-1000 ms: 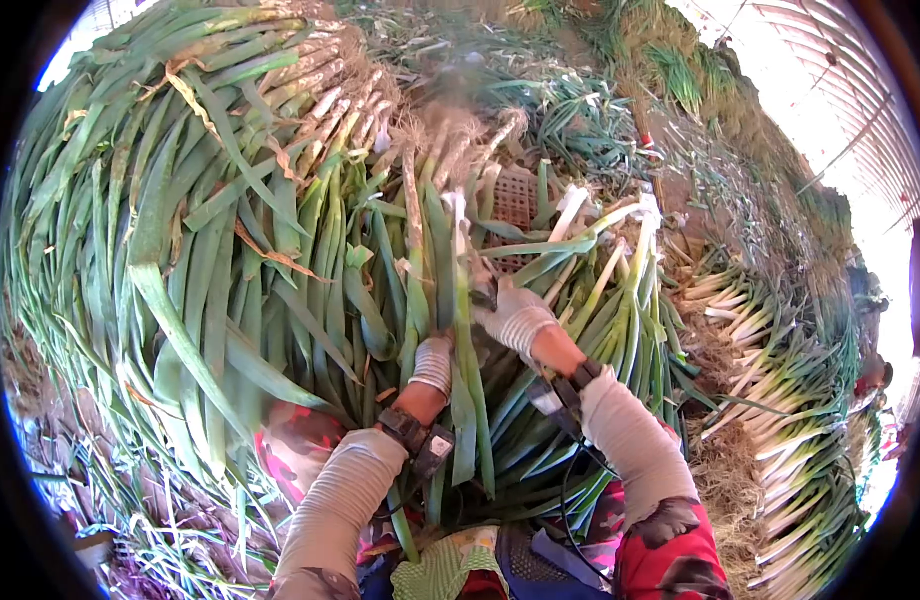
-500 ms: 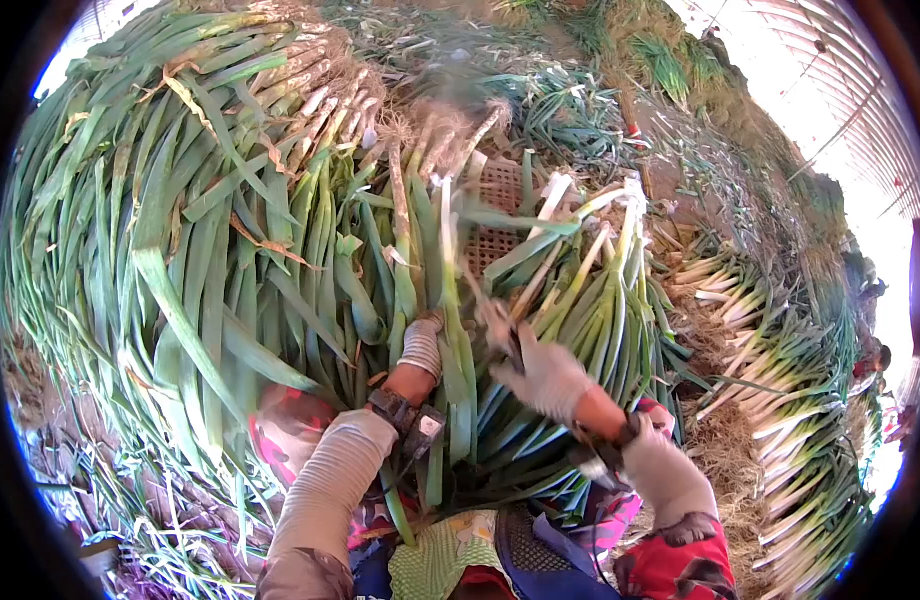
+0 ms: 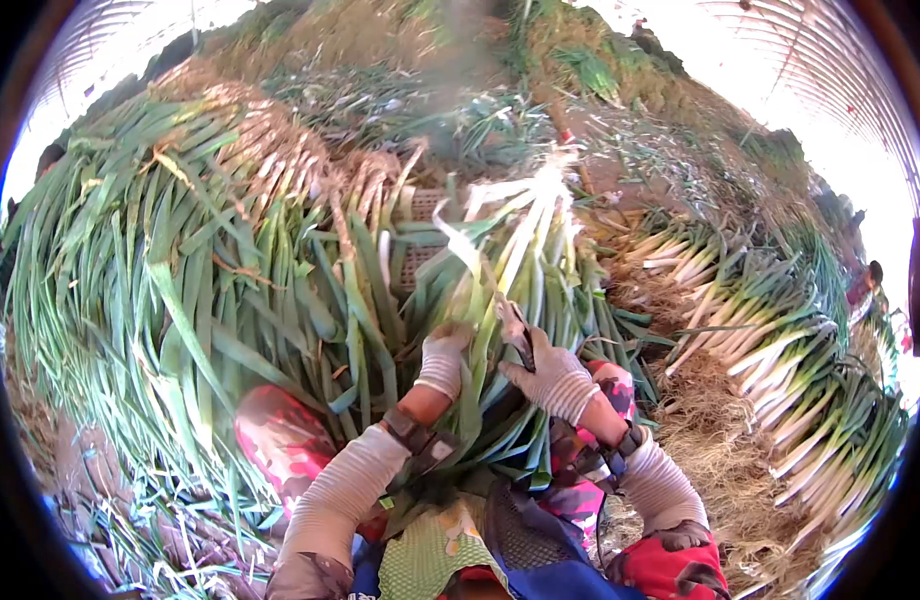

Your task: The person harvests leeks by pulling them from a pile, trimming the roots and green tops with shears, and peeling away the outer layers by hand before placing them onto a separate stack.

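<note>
My left hand (image 3: 445, 357), in a pale glove, is closed around the green part of a leek (image 3: 465, 245), whose white end points up and leans left. Just to its right, my right hand (image 3: 555, 382), also gloved, grips what looks like a knife (image 3: 515, 328) with a dark handle. The blade points up beside the held leek; whether it touches cannot be made out. Behind both hands lies a bunch of leeks with pale, stripped-looking stems (image 3: 535, 225). To the left rests a large heap of leeks (image 3: 170, 270) with brownish, rooted ends.
A perforated crate (image 3: 420, 262) shows between the leeks ahead. On the right, a long row of white-stemmed leeks (image 3: 745, 345) lies beside piled dry roots and straw (image 3: 715, 440). Leaf scraps (image 3: 180, 545) litter the lower-left ground. Another person (image 3: 865, 283) is at the far right.
The view has tilted upward. My left hand has moved right with the leek, which now leans over the stripped bunch. My right hand and the knife are closer to my left hand.
</note>
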Action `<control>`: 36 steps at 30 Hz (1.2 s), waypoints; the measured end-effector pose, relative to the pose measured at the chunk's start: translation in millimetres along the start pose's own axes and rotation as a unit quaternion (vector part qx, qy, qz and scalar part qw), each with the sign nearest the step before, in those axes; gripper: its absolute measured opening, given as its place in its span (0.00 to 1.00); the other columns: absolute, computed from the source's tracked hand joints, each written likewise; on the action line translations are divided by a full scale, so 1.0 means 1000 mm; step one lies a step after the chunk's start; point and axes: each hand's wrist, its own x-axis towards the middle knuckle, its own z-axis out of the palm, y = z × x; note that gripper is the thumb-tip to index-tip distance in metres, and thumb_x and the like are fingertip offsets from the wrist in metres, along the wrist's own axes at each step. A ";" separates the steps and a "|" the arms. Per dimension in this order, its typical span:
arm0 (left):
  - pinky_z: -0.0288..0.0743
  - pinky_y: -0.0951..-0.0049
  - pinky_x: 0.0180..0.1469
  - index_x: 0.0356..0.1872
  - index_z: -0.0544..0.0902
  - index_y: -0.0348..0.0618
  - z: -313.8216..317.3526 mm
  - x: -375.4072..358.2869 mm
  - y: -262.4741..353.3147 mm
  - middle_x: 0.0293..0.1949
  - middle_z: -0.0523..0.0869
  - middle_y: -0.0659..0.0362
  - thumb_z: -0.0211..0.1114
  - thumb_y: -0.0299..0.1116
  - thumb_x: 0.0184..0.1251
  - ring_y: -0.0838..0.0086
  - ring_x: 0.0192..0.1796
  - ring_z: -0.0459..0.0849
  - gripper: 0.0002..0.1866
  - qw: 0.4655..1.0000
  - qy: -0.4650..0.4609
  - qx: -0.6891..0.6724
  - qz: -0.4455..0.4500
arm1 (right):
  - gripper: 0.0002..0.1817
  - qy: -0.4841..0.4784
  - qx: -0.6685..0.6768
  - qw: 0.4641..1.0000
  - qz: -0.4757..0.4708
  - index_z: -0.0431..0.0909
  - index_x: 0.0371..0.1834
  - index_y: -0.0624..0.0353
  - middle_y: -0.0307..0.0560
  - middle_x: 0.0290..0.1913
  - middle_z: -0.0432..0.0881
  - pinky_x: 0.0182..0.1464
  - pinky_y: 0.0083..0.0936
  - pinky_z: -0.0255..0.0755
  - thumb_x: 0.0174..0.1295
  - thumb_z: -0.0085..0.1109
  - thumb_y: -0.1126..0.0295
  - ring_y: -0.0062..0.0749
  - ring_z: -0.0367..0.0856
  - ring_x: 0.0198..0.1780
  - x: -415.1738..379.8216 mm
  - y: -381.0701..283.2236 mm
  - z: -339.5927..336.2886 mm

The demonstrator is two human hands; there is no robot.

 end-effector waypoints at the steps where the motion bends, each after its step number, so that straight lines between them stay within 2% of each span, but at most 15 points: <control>1: 0.77 0.68 0.34 0.38 0.78 0.38 0.008 0.019 -0.007 0.31 0.83 0.56 0.65 0.32 0.61 0.67 0.30 0.82 0.10 0.999 -0.009 0.023 0.045 | 0.35 0.008 -0.003 1.000 0.023 0.62 0.52 0.63 0.69 0.32 0.80 0.36 0.48 0.73 0.56 0.59 0.44 0.64 0.80 0.36 0.006 0.005 -0.008; 4: 0.75 0.73 0.36 0.41 0.78 0.37 0.054 0.062 -0.003 0.31 0.83 0.57 0.69 0.27 0.53 0.72 0.32 0.81 0.14 0.997 -0.019 0.058 0.047 | 0.38 0.119 0.024 0.991 0.055 0.61 0.55 0.67 0.69 0.33 0.80 0.37 0.47 0.74 0.57 0.58 0.44 0.62 0.81 0.36 0.030 0.027 -0.033; 8: 0.77 0.68 0.36 0.46 0.77 0.36 0.094 0.132 0.006 0.36 0.84 0.51 0.72 0.33 0.51 0.65 0.34 0.83 0.22 0.972 0.064 0.212 0.074 | 0.40 0.108 0.080 0.991 -0.002 0.60 0.61 0.68 0.71 0.38 0.79 0.46 0.43 0.73 0.58 0.58 0.45 0.62 0.80 0.43 0.046 0.046 -0.035; 10: 0.77 0.67 0.45 0.50 0.77 0.36 0.087 0.162 0.007 0.40 0.85 0.49 0.75 0.41 0.49 0.63 0.40 0.84 0.29 0.884 0.132 0.443 0.072 | 0.38 0.114 0.073 0.988 0.071 0.62 0.58 0.68 0.72 0.38 0.79 0.46 0.42 0.73 0.58 0.58 0.45 0.62 0.79 0.44 0.059 0.042 -0.046; 12: 0.75 0.66 0.51 0.53 0.77 0.39 0.044 0.177 -0.012 0.42 0.85 0.48 0.73 0.44 0.49 0.60 0.44 0.83 0.30 0.846 0.028 0.511 0.148 | 0.32 0.186 0.068 0.978 0.073 0.66 0.49 0.68 0.70 0.40 0.79 0.46 0.41 0.73 0.58 0.58 0.46 0.58 0.80 0.46 0.075 0.055 -0.045; 14: 0.72 0.62 0.54 0.51 0.80 0.46 0.026 0.158 0.022 0.49 0.81 0.43 0.69 0.50 0.50 0.55 0.49 0.81 0.28 0.762 0.043 0.602 0.235 | 0.33 0.047 0.087 0.994 0.045 0.67 0.50 0.68 0.70 0.42 0.79 0.47 0.42 0.73 0.57 0.59 0.47 0.59 0.80 0.46 0.077 0.056 -0.038; 16: 0.69 0.60 0.59 0.64 0.68 0.46 -0.007 0.158 0.052 0.60 0.74 0.44 0.68 0.56 0.51 0.54 0.59 0.75 0.41 0.535 0.151 0.788 0.264 | 0.36 -0.078 0.074 0.994 -0.005 0.64 0.57 0.68 0.71 0.43 0.79 0.50 0.41 0.72 0.56 0.59 0.47 0.60 0.79 0.46 0.077 0.049 -0.018; 18: 0.66 0.59 0.62 0.66 0.65 0.43 -0.043 0.170 0.062 0.60 0.74 0.42 0.67 0.53 0.54 0.54 0.61 0.73 0.41 0.717 0.109 0.688 0.040 | 0.37 -0.060 0.055 0.993 0.086 0.62 0.58 0.68 0.70 0.42 0.79 0.48 0.41 0.72 0.57 0.58 0.47 0.60 0.80 0.45 0.093 0.045 -0.007; 20: 0.66 0.63 0.62 0.67 0.64 0.44 -0.059 0.143 0.036 0.59 0.75 0.43 0.67 0.51 0.56 0.57 0.60 0.74 0.39 0.817 -0.094 0.565 0.059 | 0.37 0.010 0.115 0.990 0.082 0.62 0.58 0.69 0.69 0.39 0.80 0.46 0.44 0.73 0.57 0.58 0.47 0.60 0.80 0.42 0.105 0.047 0.000; 22: 0.68 0.67 0.60 0.65 0.64 0.42 -0.067 0.128 -0.032 0.55 0.77 0.46 0.63 0.47 0.61 0.61 0.59 0.74 0.34 0.870 -0.139 0.469 0.063 | 0.37 -0.018 0.111 0.993 -0.017 0.63 0.56 0.69 0.70 0.39 0.80 0.46 0.44 0.73 0.57 0.58 0.46 0.61 0.80 0.42 0.097 0.026 0.004; 24: 0.71 0.69 0.56 0.61 0.67 0.43 -0.017 0.087 -0.054 0.51 0.78 0.49 0.61 0.44 0.64 0.67 0.58 0.74 0.28 0.741 -0.062 0.660 0.110 | 0.35 -0.092 0.087 0.991 -0.041 0.65 0.54 0.68 0.71 0.37 0.80 0.46 0.45 0.73 0.57 0.58 0.46 0.63 0.80 0.42 0.099 0.004 0.017; 25: 0.70 0.68 0.56 0.60 0.68 0.43 -0.005 0.075 -0.071 0.51 0.78 0.49 0.62 0.44 0.63 0.67 0.58 0.74 0.28 0.730 -0.051 0.671 0.118 | 0.35 -0.069 0.080 0.994 -0.034 0.64 0.55 0.68 0.71 0.37 0.80 0.46 0.46 0.73 0.57 0.58 0.47 0.63 0.80 0.42 0.106 -0.002 0.023; 27: 0.70 0.68 0.57 0.58 0.70 0.43 0.008 0.059 -0.090 0.51 0.79 0.50 0.63 0.45 0.62 0.66 0.58 0.74 0.27 0.756 -0.057 0.641 0.125 | 0.34 -0.036 0.071 0.997 -0.006 0.63 0.55 0.70 0.72 0.37 0.79 0.46 0.46 0.73 0.58 0.56 0.49 0.62 0.80 0.41 0.122 -0.024 0.023; 32: 0.70 0.67 0.58 0.53 0.75 0.44 -0.005 0.031 -0.065 0.51 0.80 0.52 0.66 0.46 0.58 0.64 0.58 0.75 0.25 0.838 -0.094 0.529 0.095 | 0.39 -0.189 -0.019 0.967 -0.171 0.59 0.55 0.76 0.71 0.36 0.80 0.45 0.45 0.75 0.58 0.54 0.47 0.62 0.81 0.40 0.126 -0.092 0.069; 36: 0.69 0.67 0.59 0.49 0.79 0.44 -0.048 0.016 0.008 0.51 0.81 0.53 0.68 0.47 0.55 0.62 0.58 0.76 0.24 0.815 -0.039 0.572 0.084 | 0.39 -0.069 0.099 0.990 -0.074 0.63 0.53 0.73 0.71 0.37 0.80 0.45 0.43 0.74 0.56 0.57 0.45 0.61 0.80 0.42 0.145 -0.082 0.063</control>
